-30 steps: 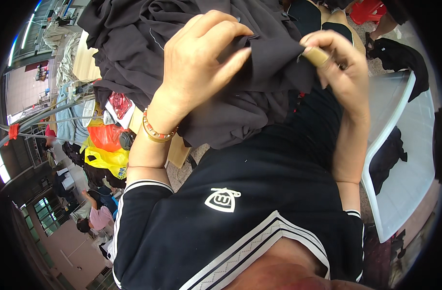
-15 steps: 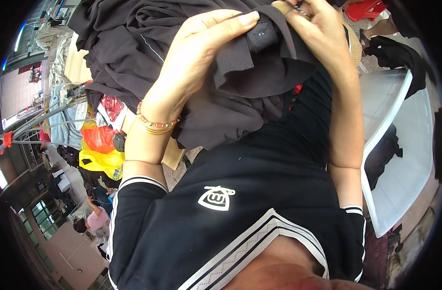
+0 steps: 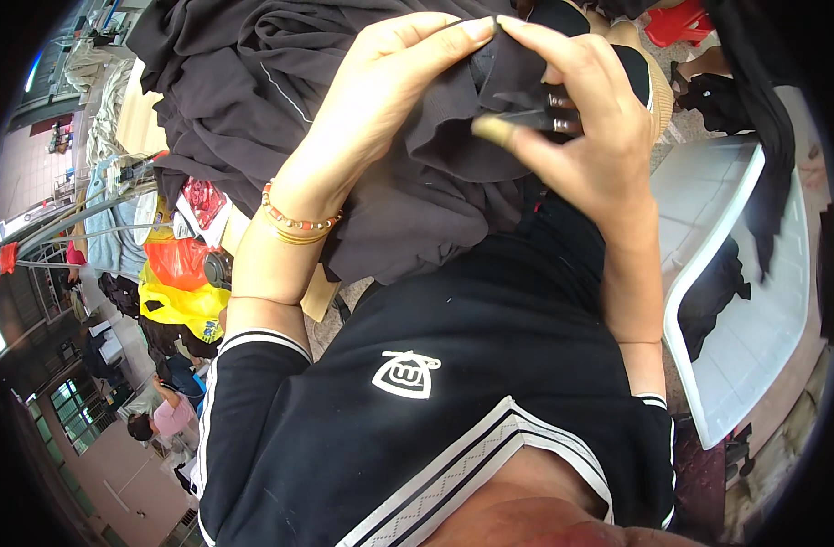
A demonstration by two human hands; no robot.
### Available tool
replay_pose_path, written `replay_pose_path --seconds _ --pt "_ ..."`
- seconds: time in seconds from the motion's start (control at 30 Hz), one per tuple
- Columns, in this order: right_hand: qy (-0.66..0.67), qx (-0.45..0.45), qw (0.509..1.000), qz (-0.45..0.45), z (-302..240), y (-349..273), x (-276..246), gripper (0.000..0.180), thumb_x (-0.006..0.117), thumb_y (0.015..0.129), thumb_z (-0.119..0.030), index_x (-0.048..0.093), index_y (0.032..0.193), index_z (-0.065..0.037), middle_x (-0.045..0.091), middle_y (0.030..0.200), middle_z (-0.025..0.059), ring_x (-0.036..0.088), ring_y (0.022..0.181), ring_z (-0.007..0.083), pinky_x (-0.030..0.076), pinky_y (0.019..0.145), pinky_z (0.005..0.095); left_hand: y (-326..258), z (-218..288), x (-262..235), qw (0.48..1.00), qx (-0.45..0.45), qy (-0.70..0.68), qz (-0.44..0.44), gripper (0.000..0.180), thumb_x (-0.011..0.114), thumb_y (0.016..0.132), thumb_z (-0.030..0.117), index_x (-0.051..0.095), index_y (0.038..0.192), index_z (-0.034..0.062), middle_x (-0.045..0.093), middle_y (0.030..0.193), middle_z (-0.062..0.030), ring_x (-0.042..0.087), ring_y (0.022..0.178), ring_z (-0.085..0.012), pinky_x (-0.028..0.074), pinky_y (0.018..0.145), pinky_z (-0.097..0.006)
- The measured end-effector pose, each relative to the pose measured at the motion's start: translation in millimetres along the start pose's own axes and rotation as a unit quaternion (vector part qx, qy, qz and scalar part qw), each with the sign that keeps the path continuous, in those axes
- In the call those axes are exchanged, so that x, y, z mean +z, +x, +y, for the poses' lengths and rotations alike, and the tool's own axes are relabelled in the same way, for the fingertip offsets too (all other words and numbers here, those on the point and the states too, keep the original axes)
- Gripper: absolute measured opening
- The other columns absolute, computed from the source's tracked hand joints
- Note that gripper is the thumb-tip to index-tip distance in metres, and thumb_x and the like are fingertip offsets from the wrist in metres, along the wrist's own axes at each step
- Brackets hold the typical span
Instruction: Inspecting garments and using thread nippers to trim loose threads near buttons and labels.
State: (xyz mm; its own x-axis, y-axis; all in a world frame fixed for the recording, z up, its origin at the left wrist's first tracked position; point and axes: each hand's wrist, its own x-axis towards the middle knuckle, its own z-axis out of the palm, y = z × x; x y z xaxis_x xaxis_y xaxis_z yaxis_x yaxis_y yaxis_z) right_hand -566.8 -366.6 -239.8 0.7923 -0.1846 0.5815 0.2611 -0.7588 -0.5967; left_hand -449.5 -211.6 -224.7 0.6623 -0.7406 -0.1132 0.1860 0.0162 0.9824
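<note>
A dark grey-brown garment (image 3: 380, 210) lies bunched across my lap and the surface ahead. My left hand (image 3: 380, 82) is closed on it, thumb and fingers pinching the cloth beside a ribbed band (image 3: 444, 114). Close by on the right, my right hand (image 3: 590, 118) has its index fingertip against the cloth at my left thumb. Its own thumb, in a yellowish cover, is held apart and smeared by motion. Inside the right hand sits a small dark tool (image 3: 537, 118) with shiny metal parts; its exact kind is blurred.
A white plastic bin (image 3: 754, 337) with dark cloth in it stands at right, and a long dark cloth (image 3: 768, 164) hangs over its far side. At left are a yellow bag (image 3: 184, 305), a red bag (image 3: 180, 263) and cables. Another person (image 3: 170, 415) sits farther off.
My right hand has come left and lower, its thumb swinging off the cloth toward me. The left hand keeps its pinch. A long dark cloth now hangs by the bin at right.
</note>
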Motion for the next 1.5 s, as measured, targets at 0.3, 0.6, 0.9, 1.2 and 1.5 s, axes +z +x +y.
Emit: replay_pose_path --seconds 0.3,0.6,0.9,1.2,1.5 --pt "0.11 0.031 0.992 0.06 57 7 -2 0.015 0.066 0.095 0.0 0.072 0.108 0.001 0.063 0.089 -0.0032 0.054 0.078 0.0032 0.042 0.07 0.0169 1 4 -7 0.999 -0.013 0.006 -0.034 0.028 0.066 0.098 0.023 0.074 0.108 -0.0016 0.074 0.105 -0.0043 0.065 0.1 -0.0081 0.046 0.095 -0.022" --pt "0.247 0.122 0.961 -0.016 55 6 0 0.038 0.074 0.086 -0.005 0.067 0.124 -0.004 0.057 0.083 -0.0056 0.049 0.074 0.0018 0.042 0.066 0.0186 1 7 -15 0.997 -0.011 -0.078 0.003 0.025 0.067 0.098 0.024 0.071 0.108 0.0015 0.073 0.103 -0.0039 0.067 0.089 -0.0104 0.053 0.081 -0.026" --pt "0.41 0.12 0.904 0.028 34 1 -24 0.014 0.068 0.084 -0.001 0.067 0.097 0.005 0.068 0.088 0.005 0.063 0.083 0.0099 0.049 0.073 0.0236 -2 57 -25 0.977 0.056 0.051 -0.2 0.04 0.07 0.092 0.009 0.062 0.13 0.0002 0.063 0.126 -0.009 0.061 0.101 -0.0121 0.051 0.089 -0.03" --pt "0.436 -0.078 0.878 -0.182 15 2 -53 0.027 0.076 0.068 0.002 0.071 0.094 0.001 0.068 0.079 0.0082 0.061 0.059 0.0146 0.043 0.054 0.0254 -6 72 -24 0.779 0.122 0.517 -0.333 0.057 0.067 0.072 0.005 0.062 0.128 0.0093 0.065 0.111 -0.0106 0.065 0.099 -0.0337 0.053 0.082 -0.041" --pt "0.38 0.225 0.896 -0.054 77 -27 -37 0.041 0.068 0.09 0.001 0.062 0.131 0.002 0.062 0.079 -0.0019 0.057 0.072 0.0049 0.044 0.068 0.02 113 357 -194 0.683 0.131 0.659 0.286 0.017 0.073 0.086 0.009 0.067 0.1 0.0014 0.069 0.089 -0.0038 0.062 0.084 -0.0103 0.05 0.074 -0.027"
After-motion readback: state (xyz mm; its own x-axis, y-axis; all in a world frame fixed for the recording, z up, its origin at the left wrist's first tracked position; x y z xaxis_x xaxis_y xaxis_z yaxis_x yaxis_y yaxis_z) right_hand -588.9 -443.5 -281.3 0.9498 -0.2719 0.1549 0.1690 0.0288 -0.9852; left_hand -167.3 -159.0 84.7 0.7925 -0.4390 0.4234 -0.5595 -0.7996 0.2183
